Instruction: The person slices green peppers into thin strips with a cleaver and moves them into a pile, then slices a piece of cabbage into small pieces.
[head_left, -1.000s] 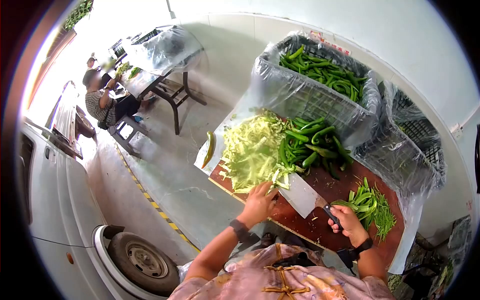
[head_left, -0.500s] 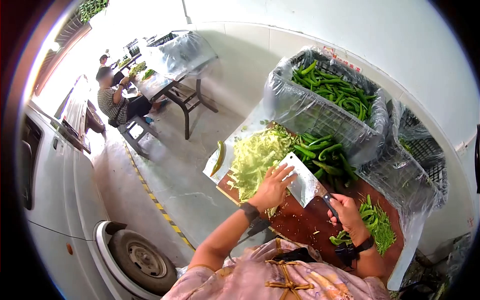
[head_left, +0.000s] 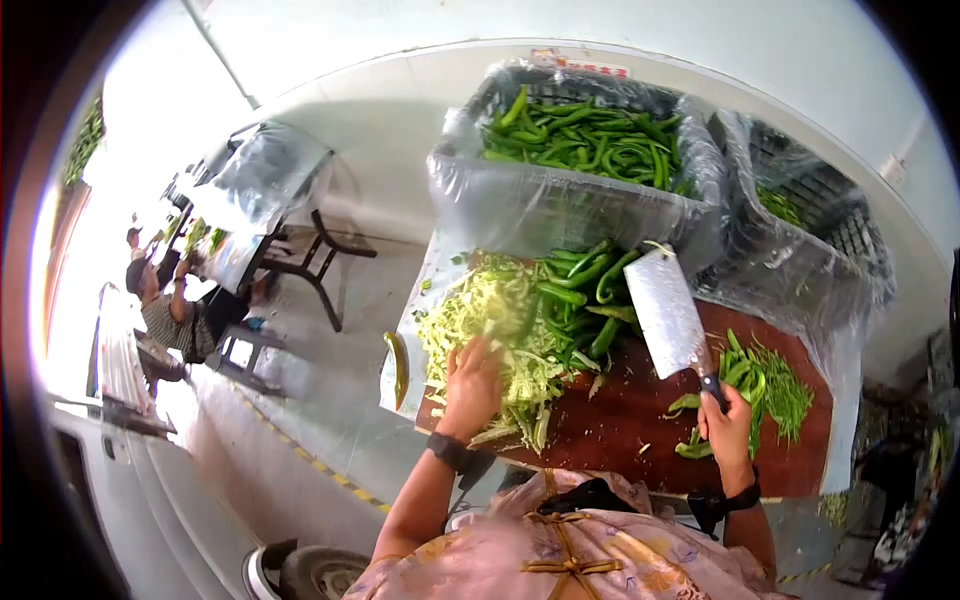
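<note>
My right hand (head_left: 725, 418) is wrapped round the dark handle of a cleaver (head_left: 667, 312), its broad blade pointing up and away over the red-brown board (head_left: 620, 425). At the near left edge of a pile of shredded pale green cabbage (head_left: 525, 370), my left hand (head_left: 474, 388) lies with its fingers in the shreds, slightly blurred; the fingertips are partly hidden. Whole green peppers (head_left: 590, 290) are heaped between the cabbage and the blade. Sliced green pepper (head_left: 790, 398) lies on the board right of the cleaver.
Behind the board stands a plastic-lined crate (head_left: 580, 205) of green peppers, with a second crate (head_left: 840, 245) to its right. One long pepper (head_left: 397, 370) lies at the left edge. A seated person (head_left: 165, 310) is at another table (head_left: 235, 262), far left.
The cleaver has swung right and now points more upright, away from the peppers. My left hand has moved left from beside the blade onto the cabbage. The whole view has turned.
</note>
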